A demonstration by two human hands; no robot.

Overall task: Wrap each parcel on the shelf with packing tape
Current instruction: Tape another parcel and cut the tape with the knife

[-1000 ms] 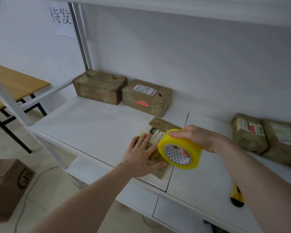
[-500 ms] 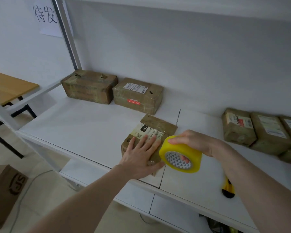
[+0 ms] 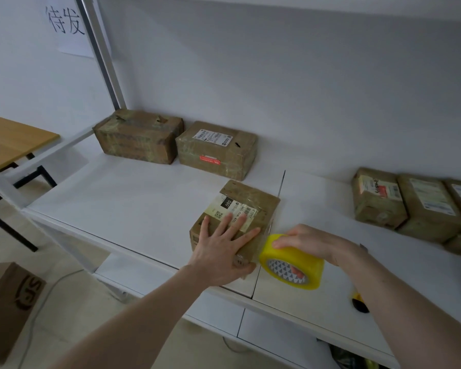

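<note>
1. Two taped brown parcels (image 3: pixel 176 141) sit side by side at the back of the white shelf (image 3: pixel 117 198), against the wall; more parcels (image 3: pixel 410 206) crowd the right end.
2. A yellow-and-black tool (image 3: pixel 359 302) lies on the shelf near the front edge, partly hidden by the right forearm.
3. A wooden tabletop (image 3: pixel 14 139) stands to the left of the shelf frame — a cardboard box (image 3: pixel 8 302) rests on the floor below.
4. The parcel (image 3: pixel 240 217) being handled lies near the front edge, label up.
5. The left hand (image 3: pixel 224 251) lies flat on its top, fingers (image 3: pixel 230 222) spread and straight.
6. The right hand (image 3: pixel 309 241) grips the yellow tape roll (image 3: pixel 290 262) just beside the parcel's right side — thumb inside the core, the others curled over the rim.
</note>
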